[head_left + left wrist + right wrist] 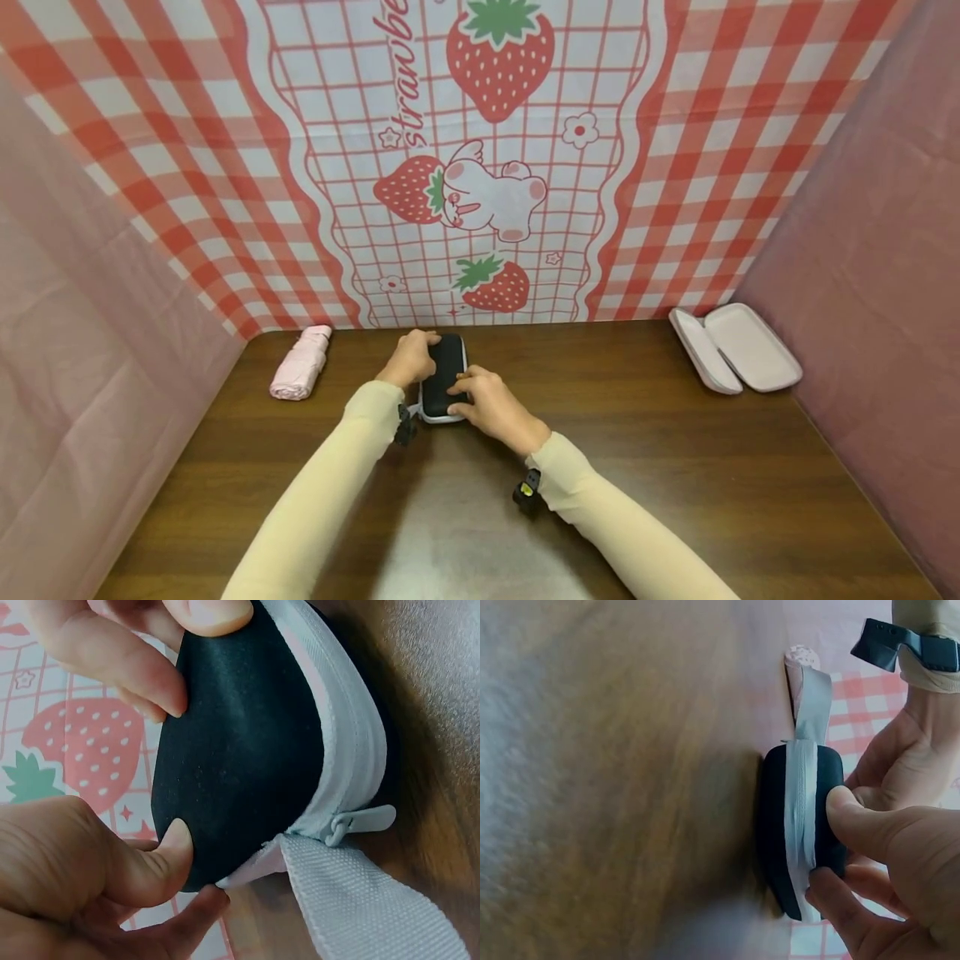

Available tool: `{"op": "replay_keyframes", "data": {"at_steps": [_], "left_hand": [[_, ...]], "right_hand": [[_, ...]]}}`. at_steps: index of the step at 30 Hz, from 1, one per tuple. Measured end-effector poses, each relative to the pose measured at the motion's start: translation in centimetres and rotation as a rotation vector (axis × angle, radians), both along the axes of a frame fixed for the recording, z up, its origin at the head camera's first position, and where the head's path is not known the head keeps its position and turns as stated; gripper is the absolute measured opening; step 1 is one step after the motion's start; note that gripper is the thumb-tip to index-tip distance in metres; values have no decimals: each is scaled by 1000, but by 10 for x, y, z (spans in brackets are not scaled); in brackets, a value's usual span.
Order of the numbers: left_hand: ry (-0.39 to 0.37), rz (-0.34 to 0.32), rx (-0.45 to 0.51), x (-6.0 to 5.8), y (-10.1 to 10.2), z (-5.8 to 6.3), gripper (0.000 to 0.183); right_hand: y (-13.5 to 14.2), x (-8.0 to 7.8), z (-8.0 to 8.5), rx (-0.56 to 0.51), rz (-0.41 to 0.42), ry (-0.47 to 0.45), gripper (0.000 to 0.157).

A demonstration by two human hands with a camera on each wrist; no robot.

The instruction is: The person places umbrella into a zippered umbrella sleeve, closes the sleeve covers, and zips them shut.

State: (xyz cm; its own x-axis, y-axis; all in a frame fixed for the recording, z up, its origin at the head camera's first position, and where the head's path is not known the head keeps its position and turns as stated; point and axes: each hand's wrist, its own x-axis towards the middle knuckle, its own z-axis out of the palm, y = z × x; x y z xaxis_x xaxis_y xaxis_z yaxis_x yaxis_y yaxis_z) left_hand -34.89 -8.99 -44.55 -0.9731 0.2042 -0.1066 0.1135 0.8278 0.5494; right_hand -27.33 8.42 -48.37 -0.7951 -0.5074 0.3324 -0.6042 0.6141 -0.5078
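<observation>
A black zip case with a pale zipper band lies on the table. A grey strap and a zipper pull are at its near left corner. My left hand holds the case's left side; in the left wrist view its thumb presses the black lid and a finger sits at the edge. From the right, my right hand grips the lid, thumb on the black top and a fingertip at the zipper band. The zipper looks closed along the side that shows.
A folded pink cloth bundle lies at the back left. Toward the back right rests an opened pale hard case. Strawberry-print fabric hangs behind the table, with pink cloth on both sides.
</observation>
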Motion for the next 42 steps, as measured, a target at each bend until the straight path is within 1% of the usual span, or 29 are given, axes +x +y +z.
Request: {"op": "replay_keyframes", "data": {"at_steps": [7,12,16,19,22,26,29,31,34,38,42], "left_hand": [[19,-18,10,-13,-8,-4,65],[12,-9,21,-22,-9,-5,64],[-3,-5,36,-27,-7,-3,64],[-12,8,29,-29,-6,-3,65],[7,21,17,-31,-6,-2,63],[36,79,13,-34,-5,-2,54],[36,125,21,-33,-7,-2,50],[42,128,22,-32,-7,-2,48],[62,114,26,-30,-7,-3,46],[110,77,27,-27,-4,-3,45],[176,34,25,-15,1,-6,48]], "right_hand": [[-2,-11,-2,-10,-29,-1,27],[-3,-19,-2,-17,-39,6,26],[-3,-23,-1,-24,-57,2,26],[-4,-27,-1,-21,-58,-4,26],[-7,-31,-1,-21,-68,-7,26],[-12,-38,0,-11,-83,-1,26],[-15,-41,0,10,-93,5,26],[-17,-42,0,22,-97,0,26],[-16,-42,0,29,-92,-23,27],[-9,-42,5,40,-46,-53,26],[6,-41,8,71,8,-35,24]]}}
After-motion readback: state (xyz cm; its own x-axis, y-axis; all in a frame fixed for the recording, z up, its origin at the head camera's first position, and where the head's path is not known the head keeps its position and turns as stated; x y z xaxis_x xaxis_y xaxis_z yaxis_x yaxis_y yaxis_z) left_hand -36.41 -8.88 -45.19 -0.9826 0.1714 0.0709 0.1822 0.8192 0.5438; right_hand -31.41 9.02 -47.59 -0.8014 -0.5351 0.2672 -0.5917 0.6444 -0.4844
